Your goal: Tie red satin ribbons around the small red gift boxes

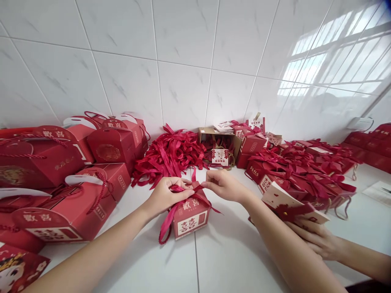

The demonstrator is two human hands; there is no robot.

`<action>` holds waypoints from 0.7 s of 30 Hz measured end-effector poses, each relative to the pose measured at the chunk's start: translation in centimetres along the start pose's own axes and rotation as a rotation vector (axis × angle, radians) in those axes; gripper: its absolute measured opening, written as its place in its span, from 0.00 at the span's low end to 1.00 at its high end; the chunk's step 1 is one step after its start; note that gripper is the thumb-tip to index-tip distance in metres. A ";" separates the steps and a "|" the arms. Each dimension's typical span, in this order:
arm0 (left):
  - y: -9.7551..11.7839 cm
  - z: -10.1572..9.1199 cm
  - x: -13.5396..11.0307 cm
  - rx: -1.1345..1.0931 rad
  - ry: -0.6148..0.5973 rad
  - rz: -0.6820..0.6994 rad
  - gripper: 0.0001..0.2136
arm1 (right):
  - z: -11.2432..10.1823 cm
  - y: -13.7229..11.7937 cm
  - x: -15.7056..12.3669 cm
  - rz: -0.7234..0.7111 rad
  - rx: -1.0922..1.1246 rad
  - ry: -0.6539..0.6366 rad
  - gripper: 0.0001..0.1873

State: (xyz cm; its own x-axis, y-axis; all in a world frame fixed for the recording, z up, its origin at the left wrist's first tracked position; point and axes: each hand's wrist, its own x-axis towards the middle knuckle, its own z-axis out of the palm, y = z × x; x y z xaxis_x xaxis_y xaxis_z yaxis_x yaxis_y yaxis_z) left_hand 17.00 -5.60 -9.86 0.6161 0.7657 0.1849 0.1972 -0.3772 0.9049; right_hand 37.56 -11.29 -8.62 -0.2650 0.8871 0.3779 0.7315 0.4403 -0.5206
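A small red gift box [190,215] with white printed characters stands upright on the white tiled surface in front of me. A dark red ribbon [167,223] runs over its top, with a loop hanging at its left side. My left hand [171,193] is closed in a pinch on the ribbon at the box's top left. At the top right, the fingertips of my right hand [221,185] pinch the same ribbon. My fingers partly hide where the ribbon crosses.
Larger red gift boxes [106,191] with rope handles crowd the left. Against the tiled wall lie a ribbon heap [171,152] and a carton [236,150] with tags. Several ribboned boxes [290,173] fill the right. Another person's hand [316,238] holds a printed card [285,201] there.
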 end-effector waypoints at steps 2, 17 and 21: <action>-0.1 0.0 0.0 -0.012 -0.013 0.005 0.12 | 0.1 -0.1 -0.2 0.021 -0.023 0.022 0.17; -0.3 0.2 -0.3 -0.004 -0.015 0.072 0.12 | 3.5 -0.7 -1.8 0.211 -0.001 0.359 0.15; -0.3 0.2 -0.4 0.026 0.008 0.108 0.11 | 4.8 -0.4 -2.1 0.229 0.054 0.381 0.15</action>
State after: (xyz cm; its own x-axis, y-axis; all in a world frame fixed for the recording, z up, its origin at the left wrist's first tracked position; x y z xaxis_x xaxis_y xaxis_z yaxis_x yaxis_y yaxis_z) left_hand 16.84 -5.89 -10.27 0.6288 0.7239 0.2838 0.1500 -0.4711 0.8692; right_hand 34.81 -12.72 -12.84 0.1582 0.8528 0.4977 0.7077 0.2536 -0.6594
